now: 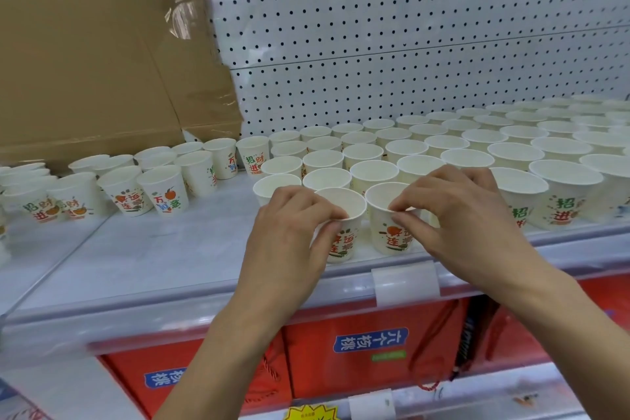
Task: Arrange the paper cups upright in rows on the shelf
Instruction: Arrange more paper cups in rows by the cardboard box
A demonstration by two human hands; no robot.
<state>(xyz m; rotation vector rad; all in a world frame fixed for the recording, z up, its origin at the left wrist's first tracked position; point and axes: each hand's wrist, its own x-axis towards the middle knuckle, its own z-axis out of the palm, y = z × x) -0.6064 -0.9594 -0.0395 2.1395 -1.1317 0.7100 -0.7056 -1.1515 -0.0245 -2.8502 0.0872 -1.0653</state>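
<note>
Two white paper cups with red and green print stand upright near the front edge of the white shelf point(143, 256). My left hand point(289, 232) pinches the rim of the left cup point(342, 239), thumb outside and fingers at the rim. My right hand point(460, 215) pinches the near rim of the right cup point(388, 232). Behind and to the right, several upright cups point(477, 150) fill the shelf in rows. A loose group of upright cups point(160, 187) stands at the left.
A brown cardboard box point(102, 61) stands at the back left of the shelf. White pegboard point(392, 51) forms the back wall. A clear price-tag holder point(404, 283) sits on the shelf's front rail. Red cartons point(368, 351) fill the shelf below.
</note>
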